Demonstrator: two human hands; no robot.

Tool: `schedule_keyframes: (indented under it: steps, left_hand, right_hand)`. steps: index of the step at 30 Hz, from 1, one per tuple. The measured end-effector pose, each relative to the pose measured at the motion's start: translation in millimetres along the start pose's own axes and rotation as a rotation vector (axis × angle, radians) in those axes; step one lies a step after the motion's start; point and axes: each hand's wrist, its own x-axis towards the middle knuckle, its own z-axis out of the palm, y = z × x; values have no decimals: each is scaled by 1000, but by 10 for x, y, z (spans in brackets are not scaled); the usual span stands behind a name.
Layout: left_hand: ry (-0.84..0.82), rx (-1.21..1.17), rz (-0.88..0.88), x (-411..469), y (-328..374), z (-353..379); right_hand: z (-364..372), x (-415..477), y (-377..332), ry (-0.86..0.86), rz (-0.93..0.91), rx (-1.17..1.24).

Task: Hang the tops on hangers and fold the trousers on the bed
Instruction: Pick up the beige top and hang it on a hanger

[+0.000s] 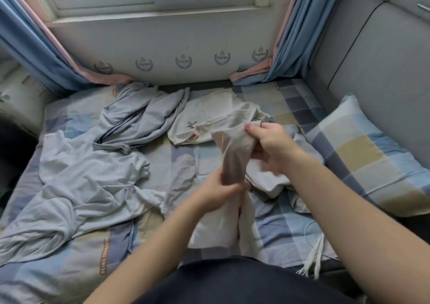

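A cream-white garment is lifted off the bed between both hands. My right hand grips its upper end, and my left hand grips it lower down, with the rest hanging to the sheet. Behind it lies a cream T-shirt with a small black print and a red tag. A grey garment with dark stripes lies crumpled at the back left. A pale grey top is spread over the left side of the bed. No hanger shows.
The bed has a checked blue, beige and grey sheet. A matching pillow leans at the right against a grey padded headboard. Blue and pink curtains hang at both sides of the window wall.
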Motion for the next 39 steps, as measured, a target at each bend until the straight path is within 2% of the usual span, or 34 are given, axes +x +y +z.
schedule_keyframes:
  steps: [2,4,5,8,10,12,15,17,21,22,25,29,31,33,35,39]
  left_hand:
    - [107,187,-49,43,-109,145]
    - [234,158,-63,84,-119,165]
    - [269,79,-40,95,-92,143]
    - [371,-190,46,78,107,-12]
    - [375,-416,87,54,299,-132]
    - [346,-571,94,43,472,-226]
    - [334,-603,60,23,631,-311]
    - [359,-631,15,9,692,-360]
    - [432,-731,-40,-11,765,-430]
    - [428,-769,-52,-9,776,-431]
    - [392,-847,-68,3,840,-393]
    - [462,-910,-27,22,913,-451]
    - [487,-827,37,22,853,-563]
    - [487,-523,56,-2,735,-660]
    - [438,-266,34,-25,556,-641]
    - [139,-164,-82,-90,166,-287]
  right_hand:
    - [18,39,-63,-35,5,131]
    - [-49,64,-10,-88,28,194]
    - [-115,71,67,-103,43,155]
    - [-313,26,489,-75,28,-188]
    - [-403,-87,875,-134,5,-319]
    - [-412,-234,1221,-232,60,-432]
    - [-365,-281,1550,-133,106,-698]
    - [-321,-266,1564,-59,123,-697]
    - [-204,-315,1440,-192,86,-557]
    - [-154,-329,1424,-200,76,-596]
    - [-37,-283,1466,-86,14,-788]
    - [-103,-193,1451,6,-28,-834]
    - [-237,-155,1369,57,-62,-834]
    - [-359,-112,1237,116,-121,-746]
    - [-416,-119,993,151,-153,-544]
    - [-386,-177,426,138,-170,-177]
